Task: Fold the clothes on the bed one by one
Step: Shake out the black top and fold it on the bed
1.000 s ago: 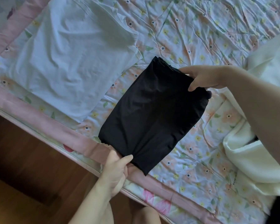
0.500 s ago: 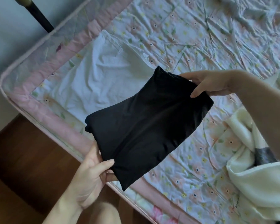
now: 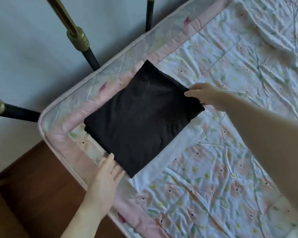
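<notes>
Black garment (image 3: pixel 143 117): folded to a rough square, lying flat nr corner of bed (image 3: pixel 248 57), on top of white garment (image 3: pixel 177 145), which shows along its lower-right edge.
L hand (image 3: pixel 104 176): fingers straight, spread, tips at near corner of black garment; not gripping.
R hand (image 3: pixel 205 95): at far-right corner, fingers extended on the fabric; pinch or not, can't tell.
Sheet: floral, pink border, wrinkled.
Bed frame (image 3: pixel 79 38): dark bars w/ brass fittings, beyond corner.
Floor (image 3: pixel 34 194): wood, lower left.
</notes>
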